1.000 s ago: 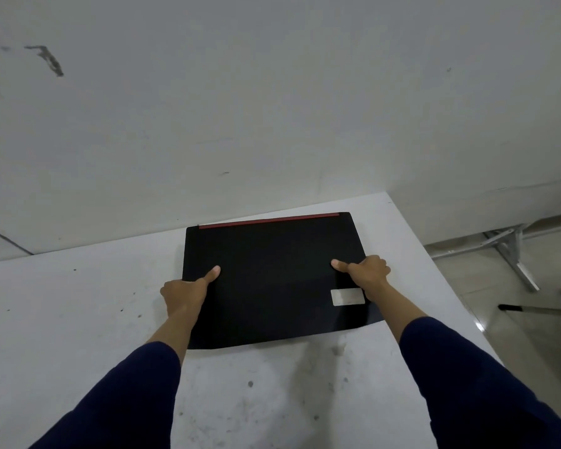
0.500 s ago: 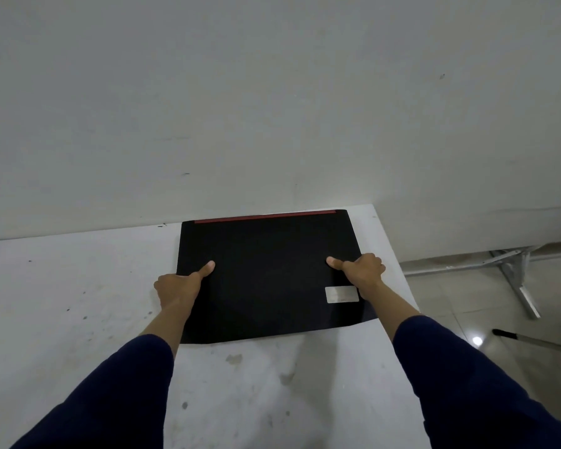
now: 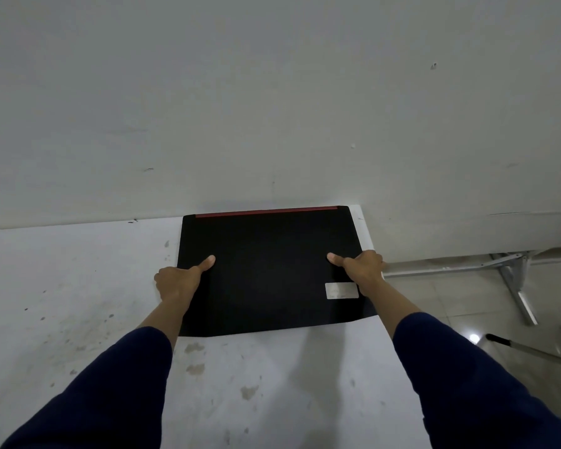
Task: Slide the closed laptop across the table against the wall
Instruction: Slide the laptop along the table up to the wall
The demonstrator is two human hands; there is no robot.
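My left hand (image 3: 175, 281) and right hand (image 3: 363, 268) clamp the side edges of the closed flat black laptop with a red rear strip (image 3: 269, 270), thumbs flat on the lid, remaining fingers hidden under the edges. The laptop lies on the stained white table (image 3: 62, 286), rear edge at the pale grey wall (image 3: 272, 108); whether they touch is unclear. Print on the small silver rectangular sticker (image 3: 341, 290) is illegible.

Single head-worn wide-angle view, looking forward and down from above the near edge of the white table (image 3: 78, 303). Faces the wall (image 3: 272, 92), which fills the frame from 9 through 12 to 3 o'clock. Close range: both sleeved forearms enter at 7 and 5 o'clock. Floor (image 3: 450, 296) visible at 3–4 o'clock.
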